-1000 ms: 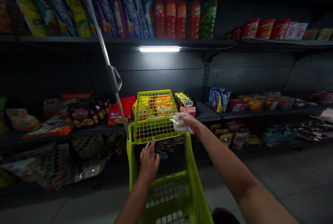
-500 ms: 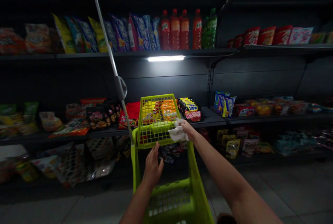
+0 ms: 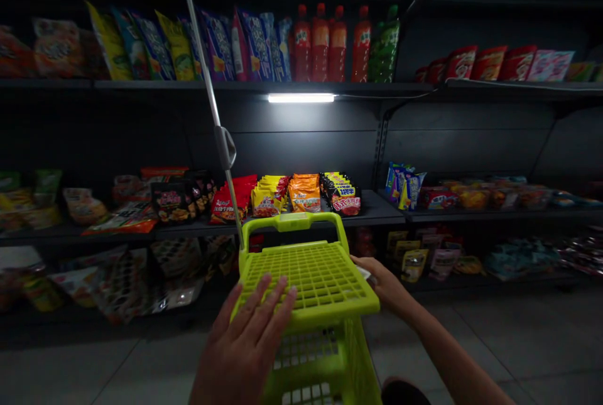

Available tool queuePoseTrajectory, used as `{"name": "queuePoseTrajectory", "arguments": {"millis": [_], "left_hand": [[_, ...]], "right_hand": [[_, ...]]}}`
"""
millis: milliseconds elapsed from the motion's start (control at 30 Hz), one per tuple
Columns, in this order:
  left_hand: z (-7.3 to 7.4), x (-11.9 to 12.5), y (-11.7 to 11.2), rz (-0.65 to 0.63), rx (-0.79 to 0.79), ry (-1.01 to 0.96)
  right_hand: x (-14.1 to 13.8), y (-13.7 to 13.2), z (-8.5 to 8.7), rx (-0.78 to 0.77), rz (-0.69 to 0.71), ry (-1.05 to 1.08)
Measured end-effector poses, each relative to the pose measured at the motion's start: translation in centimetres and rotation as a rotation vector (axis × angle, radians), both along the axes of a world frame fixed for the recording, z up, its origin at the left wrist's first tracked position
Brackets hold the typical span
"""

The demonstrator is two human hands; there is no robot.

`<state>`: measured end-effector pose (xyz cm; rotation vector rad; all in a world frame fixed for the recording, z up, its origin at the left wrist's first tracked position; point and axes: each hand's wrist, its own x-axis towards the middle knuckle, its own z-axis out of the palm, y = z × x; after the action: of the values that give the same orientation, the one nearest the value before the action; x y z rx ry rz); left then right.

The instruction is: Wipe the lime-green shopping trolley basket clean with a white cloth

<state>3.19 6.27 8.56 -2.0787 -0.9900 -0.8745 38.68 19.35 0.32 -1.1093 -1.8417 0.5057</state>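
Note:
In front of me stands a lime-green shopping cart (image 3: 358, 342), with its handle frame (image 3: 342, 229) toward the shelves. Its grid flap (image 3: 306, 267) lies roughly level across the top. My left hand (image 3: 247, 342) is over the flap's near left corner, fingers stretched out and apart, holding nothing. At the flap's right edge, my right hand (image 3: 381, 282) is closed around a white cloth (image 3: 363, 272), of which only a small bit shows. The fingers of that hand are partly hidden by the flap. A thin metal pole (image 3: 207, 85) rises from the cart's left corner.
Behind the cart, a dark shelf (image 3: 377, 207) bears several rows of noodle packets (image 3: 304, 194) under a lit tube (image 3: 301, 98). Soda bottles (image 3: 320, 47) and snack bags (image 3: 219, 47) line the upper shelf. More bagged goods (image 3: 414, 264) sit low down. Tiled floor (image 3: 518, 329) extends right.
The grid flap has swung from upright down to level, toward me. My left hand has moved nearer and spread over it. My right hand has gone right and down with the cloth.

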Motion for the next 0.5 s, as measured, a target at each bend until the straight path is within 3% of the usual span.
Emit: {"name": "queuePoseTrajectory", "arguments": {"millis": [100,167,233,300,367,433,500], "left_hand": [[-3.4,-0.7,-0.9,-0.146,-0.159,0.150],[-6.1,-0.4,-0.9,-0.203,-0.197,0.136],[-8.6,0.1,-0.4,-0.273,-0.196,0.061],[-10.5,0.6,0.2,-0.342,-0.190,0.009],[-12.0,0.7,0.8,-0.388,-0.209,-0.017],[-12.9,0.5,1.3,-0.412,-0.239,-0.001],[-13.6,0.0,1.7,-0.413,-0.279,0.039]], "right_hand": [[1.4,-1.6,1.7,0.150,-0.239,0.029],[-0.1,-3.2,2.5,0.285,-0.260,0.054],[-3.2,-5.4,2.2,0.290,-0.051,-0.064],[-6.7,-7.6,0.9,0.191,0.248,-0.327],[-9.4,-8.7,-0.8,0.113,0.438,-0.580],[-10.6,-7.9,-2.1,0.111,0.474,-0.715],[-10.5,-5.0,-2.4,0.172,0.441,-0.754]]}}
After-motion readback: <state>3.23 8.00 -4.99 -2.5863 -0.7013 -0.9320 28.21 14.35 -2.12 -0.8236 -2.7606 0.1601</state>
